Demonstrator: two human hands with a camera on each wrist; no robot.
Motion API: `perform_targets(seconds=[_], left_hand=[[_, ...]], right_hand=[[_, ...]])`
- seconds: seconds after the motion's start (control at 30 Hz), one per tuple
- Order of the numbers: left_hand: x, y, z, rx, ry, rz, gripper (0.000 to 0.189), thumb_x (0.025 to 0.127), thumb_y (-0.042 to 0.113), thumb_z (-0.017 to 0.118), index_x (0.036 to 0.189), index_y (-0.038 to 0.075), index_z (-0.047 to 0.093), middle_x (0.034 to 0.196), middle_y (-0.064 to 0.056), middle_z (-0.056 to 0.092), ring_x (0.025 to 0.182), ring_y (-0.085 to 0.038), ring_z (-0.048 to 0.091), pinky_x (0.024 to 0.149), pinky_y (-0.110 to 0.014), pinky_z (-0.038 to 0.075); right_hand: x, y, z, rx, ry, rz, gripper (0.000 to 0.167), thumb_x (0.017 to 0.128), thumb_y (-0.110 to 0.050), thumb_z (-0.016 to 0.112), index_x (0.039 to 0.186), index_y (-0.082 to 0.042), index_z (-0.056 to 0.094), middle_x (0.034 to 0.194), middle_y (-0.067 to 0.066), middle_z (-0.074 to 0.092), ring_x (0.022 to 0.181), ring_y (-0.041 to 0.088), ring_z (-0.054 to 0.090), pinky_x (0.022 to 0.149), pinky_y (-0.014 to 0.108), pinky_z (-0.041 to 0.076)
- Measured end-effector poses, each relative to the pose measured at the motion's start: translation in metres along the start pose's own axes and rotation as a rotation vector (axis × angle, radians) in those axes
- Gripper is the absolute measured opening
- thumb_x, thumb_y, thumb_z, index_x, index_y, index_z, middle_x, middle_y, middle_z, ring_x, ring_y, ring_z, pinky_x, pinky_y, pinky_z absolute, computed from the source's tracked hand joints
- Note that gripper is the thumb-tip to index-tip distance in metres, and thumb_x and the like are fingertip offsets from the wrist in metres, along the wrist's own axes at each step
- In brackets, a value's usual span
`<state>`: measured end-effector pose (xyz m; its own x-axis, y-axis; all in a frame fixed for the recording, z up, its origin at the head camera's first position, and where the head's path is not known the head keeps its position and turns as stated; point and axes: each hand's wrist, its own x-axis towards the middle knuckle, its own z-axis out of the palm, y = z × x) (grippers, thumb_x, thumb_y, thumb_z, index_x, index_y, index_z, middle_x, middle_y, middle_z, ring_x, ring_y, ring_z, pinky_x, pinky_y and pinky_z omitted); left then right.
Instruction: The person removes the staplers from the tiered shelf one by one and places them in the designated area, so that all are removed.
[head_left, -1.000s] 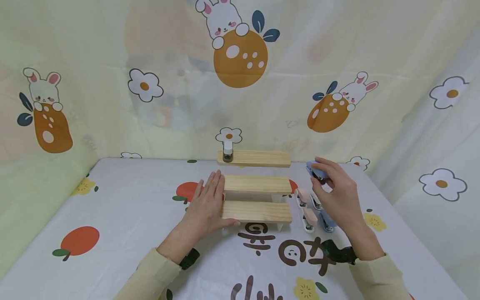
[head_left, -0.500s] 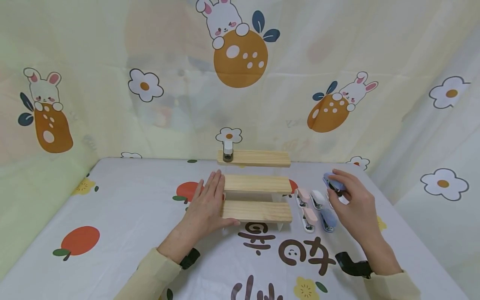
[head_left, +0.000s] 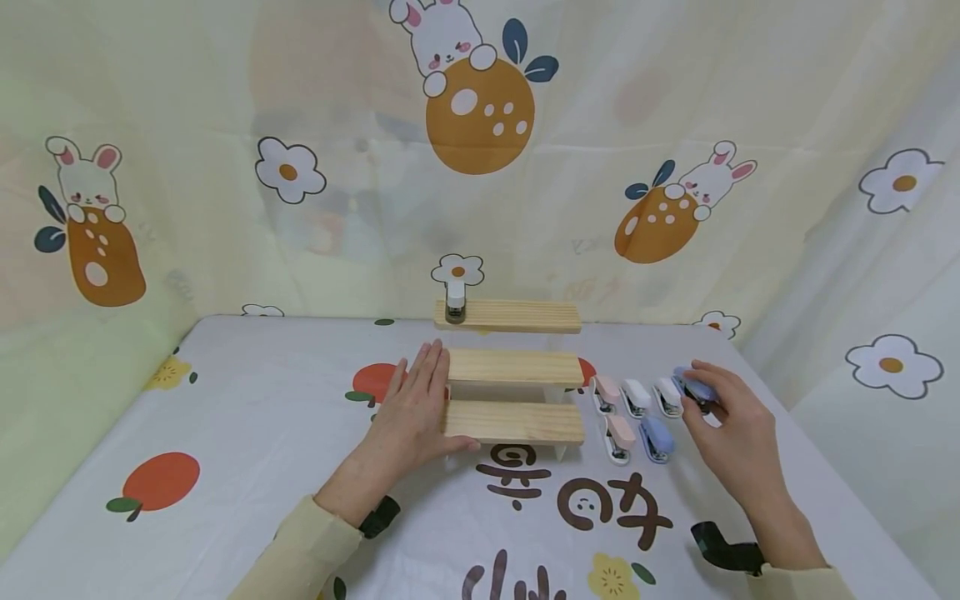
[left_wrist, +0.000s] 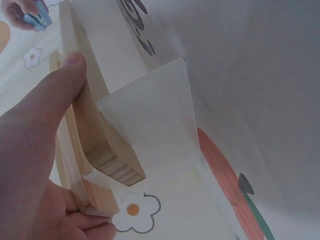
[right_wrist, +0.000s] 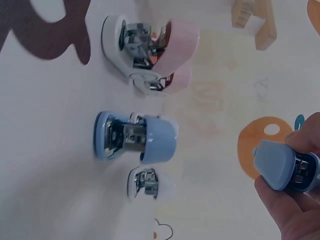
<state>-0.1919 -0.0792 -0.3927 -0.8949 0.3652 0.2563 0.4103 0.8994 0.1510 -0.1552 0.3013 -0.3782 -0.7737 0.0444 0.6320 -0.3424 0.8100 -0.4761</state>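
My left hand [head_left: 408, 417] rests against the left end of a stepped wooden rack, fingers straight along the middle board [head_left: 517, 368] and thumb on the front board [head_left: 517, 423]. In the left wrist view the thumb [left_wrist: 75, 67] touches a board's edge. My right hand [head_left: 738, 429] pinches a light-blue mini stapler [head_left: 697, 388] between thumb and fingers, at the right end of the stapler group. Left of it on the table are pink staplers [head_left: 619, 432], white staplers [head_left: 635, 397] and another blue stapler [head_left: 657, 439]. A white stapler [head_left: 456, 300] stands on the back board's left end.
The rack's back board [head_left: 525, 317] is nearest the curtain [head_left: 360, 233] behind the table. Clear supports [left_wrist: 155, 105] carry the boards. A white printed cloth [head_left: 262, 433] covers the table. Each wrist wears a black camera mount [head_left: 723, 550].
My right hand has carried the blue stapler right and toward me, from beside the rack to the right end of the group, uncovering the white staplers. My left hand has stayed in place.
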Motion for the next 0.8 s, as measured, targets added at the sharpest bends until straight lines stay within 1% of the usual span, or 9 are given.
perform_targets(seconds=[0.2, 0.37, 0.43, 0.47, 0.5, 0.53, 0.6, 0.7, 0.8], left_hand=[[0.0, 0.0, -0.001, -0.006, -0.008, -0.003, 0.133, 0.064, 0.07, 0.08, 0.156, -0.003, 0.017, 0.165, -0.017, 0.018, 0.155, -0.029, 0.016, 0.125, -0.051, 0.017], [-0.001, 0.0, -0.001, -0.009, -0.005, 0.001, 0.132, 0.065, 0.069, 0.08, 0.156, -0.003, 0.018, 0.165, -0.017, 0.019, 0.154, -0.03, 0.017, 0.125, -0.052, 0.017], [-0.001, 0.0, -0.001, -0.008, -0.007, -0.001, 0.132, 0.065, 0.07, 0.08, 0.156, -0.003, 0.017, 0.165, -0.017, 0.018, 0.154, -0.03, 0.016, 0.125, -0.052, 0.017], [-0.001, 0.0, -0.001, -0.007, -0.01, -0.002, 0.133, 0.065, 0.07, 0.079, 0.156, -0.003, 0.017, 0.165, -0.017, 0.018, 0.155, -0.03, 0.016, 0.125, -0.052, 0.017], [-0.001, 0.0, -0.002, -0.007, -0.01, -0.001, 0.133, 0.065, 0.07, 0.079, 0.156, -0.003, 0.017, 0.165, -0.017, 0.018, 0.155, -0.03, 0.016, 0.125, -0.052, 0.017], [-0.001, 0.0, -0.002, -0.004, -0.011, -0.001, 0.133, 0.065, 0.07, 0.079, 0.156, -0.003, 0.017, 0.165, -0.017, 0.018, 0.155, -0.03, 0.016, 0.125, -0.052, 0.017], [-0.001, 0.0, -0.002, 0.002, -0.01, 0.0, 0.132, 0.065, 0.071, 0.079, 0.156, -0.003, 0.017, 0.165, -0.017, 0.018, 0.155, -0.03, 0.016, 0.125, -0.052, 0.017], [-0.001, 0.0, -0.002, 0.004, -0.004, 0.005, 0.132, 0.065, 0.071, 0.079, 0.156, -0.003, 0.018, 0.165, -0.017, 0.019, 0.154, -0.03, 0.017, 0.125, -0.052, 0.017], [-0.001, 0.001, -0.002, 0.001, -0.004, 0.006, 0.131, 0.066, 0.07, 0.079, 0.156, -0.003, 0.017, 0.165, -0.017, 0.018, 0.154, -0.03, 0.017, 0.125, -0.052, 0.017]], right_hand=[[-0.006, 0.013, 0.003, -0.019, -0.019, 0.028, 0.034, 0.083, 0.01, 0.067, 0.116, 0.006, 0.064, 0.128, 0.024, 0.061, 0.105, 0.041, 0.063, 0.082, -0.009, 0.032], [-0.008, 0.023, 0.004, -0.037, -0.066, 0.052, 0.034, 0.082, 0.01, 0.068, 0.116, 0.007, 0.063, 0.127, 0.027, 0.06, 0.103, 0.044, 0.063, 0.079, -0.01, 0.031], [-0.009, 0.026, 0.003, -0.063, -0.105, 0.081, 0.035, 0.083, 0.008, 0.068, 0.118, 0.006, 0.063, 0.126, 0.028, 0.06, 0.103, 0.045, 0.063, 0.079, 0.0, 0.046], [-0.009, 0.027, 0.003, -0.077, -0.127, 0.098, 0.035, 0.084, 0.007, 0.068, 0.118, 0.006, 0.063, 0.126, 0.028, 0.059, 0.102, 0.044, 0.063, 0.078, 0.008, 0.053], [-0.009, 0.028, 0.003, -0.09, -0.15, 0.115, 0.035, 0.084, 0.006, 0.069, 0.119, 0.005, 0.062, 0.126, 0.028, 0.059, 0.101, 0.044, 0.063, 0.078, 0.018, 0.058], [-0.009, 0.029, 0.002, -0.103, -0.172, 0.131, 0.035, 0.085, 0.005, 0.068, 0.119, 0.005, 0.062, 0.125, 0.029, 0.059, 0.1, 0.043, 0.063, 0.079, 0.03, 0.06], [-0.01, 0.03, 0.002, -0.125, -0.218, 0.165, 0.035, 0.086, 0.002, 0.068, 0.121, 0.004, 0.061, 0.125, 0.03, 0.058, 0.098, 0.043, 0.063, 0.078, 0.051, 0.057], [-0.012, 0.033, 0.004, -0.143, -0.261, 0.199, 0.035, 0.087, 0.0, 0.067, 0.121, 0.004, 0.061, 0.123, 0.03, 0.058, 0.094, 0.041, 0.062, 0.077, 0.056, 0.058], [-0.013, 0.036, 0.004, -0.155, -0.286, 0.218, 0.034, 0.087, -0.001, 0.066, 0.12, 0.004, 0.061, 0.121, 0.03, 0.058, 0.092, 0.039, 0.061, 0.075, 0.054, 0.058]])
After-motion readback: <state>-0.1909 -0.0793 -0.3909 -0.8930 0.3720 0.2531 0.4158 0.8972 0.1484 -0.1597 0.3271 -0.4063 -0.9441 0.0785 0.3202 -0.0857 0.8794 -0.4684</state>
